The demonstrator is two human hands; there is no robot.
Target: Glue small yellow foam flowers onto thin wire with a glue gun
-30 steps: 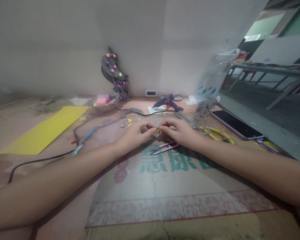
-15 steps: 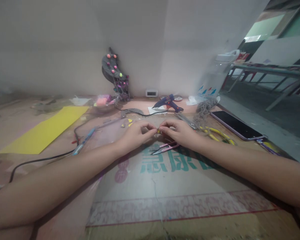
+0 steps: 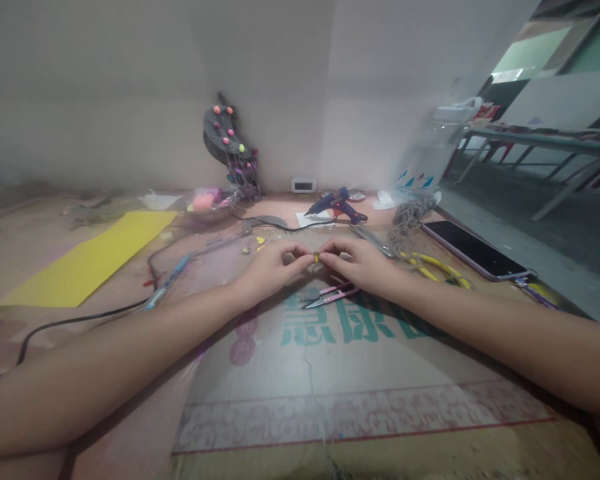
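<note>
Between my two hands is a tiny yellow piece [image 3: 317, 257], mostly hidden by the fingertips; its exact shape is too small to tell. My left hand [image 3: 279, 265] pinches it from the left with thumb and forefinger. From the right, my right hand [image 3: 354, 264] pinches the same piece, fingertips almost touching those of the left. Pink-handled thread snips [image 3: 330, 295] lie on the printed cardboard [image 3: 260, 387] just below my right hand. A few small yellow cut pieces [image 3: 261, 240] rest beyond my left hand.
A blue glue gun [image 3: 337, 205] lies at the back, its cord running left. Yellow-handled pliers [image 3: 437, 267], grey yarn [image 3: 413, 217] and a phone [image 3: 475, 250] are at right. Yellow sheet [image 3: 95, 260] and blue pen [image 3: 170, 280] lie left. A beaded grey crescent [image 3: 223, 140] leans on the wall.
Both hands stay nearly in place, fingertips still together. The yellow piece sits slightly higher and shows a little differently between them. Nothing else has visibly moved.
</note>
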